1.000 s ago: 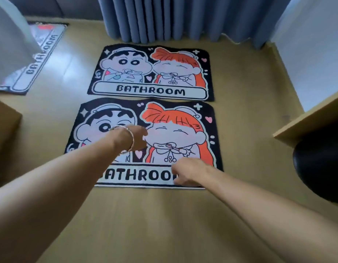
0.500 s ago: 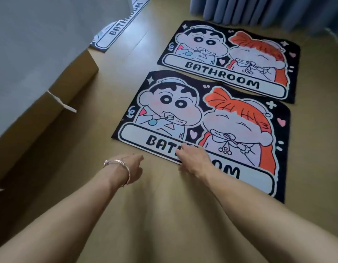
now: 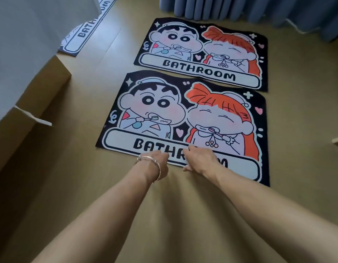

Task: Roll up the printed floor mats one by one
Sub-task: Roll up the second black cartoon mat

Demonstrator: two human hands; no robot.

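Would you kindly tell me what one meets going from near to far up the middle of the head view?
The left hand and right hand, side by side → near mat, at whose front edge the hands are → far mat → blue curtain.

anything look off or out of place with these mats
Nothing torn or spilled. The near mat and far mat lie flat, squared to each other. Only the third mat, upper left, sits at an angle to them and is partly hidden behind a white surface.
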